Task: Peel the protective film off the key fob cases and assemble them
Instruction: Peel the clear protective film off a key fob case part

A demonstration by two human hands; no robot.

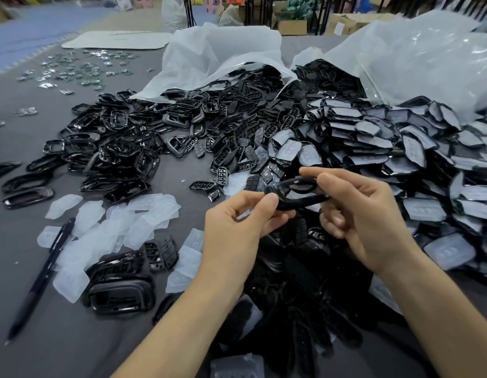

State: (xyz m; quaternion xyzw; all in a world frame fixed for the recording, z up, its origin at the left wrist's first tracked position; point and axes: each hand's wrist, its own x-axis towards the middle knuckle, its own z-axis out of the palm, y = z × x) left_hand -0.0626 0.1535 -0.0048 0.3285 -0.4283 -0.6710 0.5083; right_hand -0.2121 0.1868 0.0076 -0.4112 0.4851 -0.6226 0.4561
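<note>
A glossy black key fob case [297, 193] hangs in the air above the table, held between both hands. My left hand [237, 225] pinches its left end with thumb and forefinger. My right hand [365, 214] grips the right end, fingers curled over the top edge. Whether film remains on this case I cannot tell. A heap of film-covered cases [400, 159] lies to the right. Bare black frames [114, 148] pile up at the left, and button inserts [237, 137] lie in the middle. Peeled film pieces [122, 227] are scattered at the lower left.
Two open plastic bags [220, 58] spill parts at the back. A black pen [43, 274] lies at the lower left on the grey table [32, 105]. Black cases [291, 296] are heaped below my hands. Small clear pieces [73, 69] are strewn at the far left.
</note>
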